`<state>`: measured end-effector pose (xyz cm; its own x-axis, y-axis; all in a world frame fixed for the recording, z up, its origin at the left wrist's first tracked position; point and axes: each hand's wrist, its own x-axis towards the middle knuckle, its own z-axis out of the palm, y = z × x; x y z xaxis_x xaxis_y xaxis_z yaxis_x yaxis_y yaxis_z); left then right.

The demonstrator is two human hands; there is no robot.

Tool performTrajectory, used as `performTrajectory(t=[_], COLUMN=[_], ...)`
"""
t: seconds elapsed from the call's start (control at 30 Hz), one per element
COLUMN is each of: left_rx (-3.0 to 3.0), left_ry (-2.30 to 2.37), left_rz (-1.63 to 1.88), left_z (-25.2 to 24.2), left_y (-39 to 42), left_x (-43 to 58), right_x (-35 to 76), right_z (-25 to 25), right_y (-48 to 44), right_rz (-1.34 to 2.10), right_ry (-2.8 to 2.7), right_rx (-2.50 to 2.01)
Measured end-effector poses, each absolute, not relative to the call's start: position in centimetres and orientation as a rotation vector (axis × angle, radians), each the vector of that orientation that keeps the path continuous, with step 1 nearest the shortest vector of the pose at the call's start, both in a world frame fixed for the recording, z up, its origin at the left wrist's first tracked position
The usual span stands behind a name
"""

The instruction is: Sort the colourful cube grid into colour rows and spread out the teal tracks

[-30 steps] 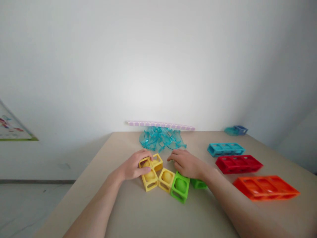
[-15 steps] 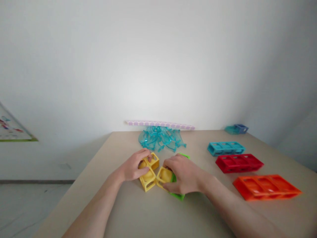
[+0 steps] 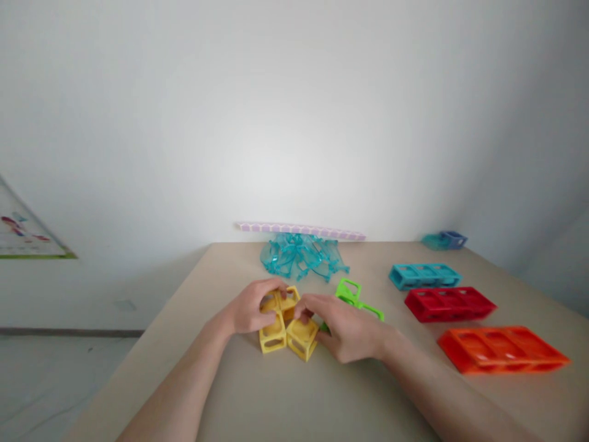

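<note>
My left hand [image 3: 255, 307] is closed around joined yellow frame cubes [image 3: 272, 334], its thumb over the top and its fingers at the far side. Facing it, my right hand [image 3: 347, 325] pinches the top edge of another yellow cube [image 3: 302, 337]. Near corners of this cube and the left-hand group meet; whether they are linked is unclear. A green frame block [image 3: 348, 290] shows behind and beneath my right hand, which hides most of it and whether it joins the yellow cube.
On the right of the table stand three-cell blocks in blue [image 3: 426, 276], red [image 3: 451, 304] and orange [image 3: 504, 350]. Translucent teal pieces [image 3: 301, 255] are heaped at the back, before a lilac patterned strip [image 3: 301, 230]. A dark blue block [image 3: 453, 240] sits far right.
The yellow cube at my right hand has turned beside the left-hand group. The green block has swung to the right and away, showing more behind my hand. My left hand keeps its grip.
</note>
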<state>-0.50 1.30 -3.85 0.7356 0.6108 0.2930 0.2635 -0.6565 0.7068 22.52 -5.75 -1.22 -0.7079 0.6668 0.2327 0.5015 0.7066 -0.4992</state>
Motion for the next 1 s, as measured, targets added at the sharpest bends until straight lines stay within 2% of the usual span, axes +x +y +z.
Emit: performTrajectory(t=[0.13,0.27,0.5,0.77,1.0], left_rx=[2.286,2.321,2.416,2.508,2.311], left_ry=[0.616,0.578,0.507,0.711,0.874], left_rz=[0.696,0.669,0.673,0.609,0.629], left_z=[-4.2,-4.1,-3.2,-2.9,-2.9], left_y=[1.4,1.2,0.5,0.1,0.7], left_x=[-0.4,0.0,0.4,0.6,0.0], right_x=[22.2,22.1,22.8,25.3,24.3], right_z=[-1.4,-1.7,-2.1,-1.4,-0.8], right_y=[-5.8,-5.6,-5.1,-4.3,-5.0], right_rz=[0.424,0.220,0.130,0.224,0.318], right_ry=[-2.561,-2.425,-2.417,-2.528,-2.592], right_rx=[-0.922,-1.151,-1.271,-1.497,-1.388])
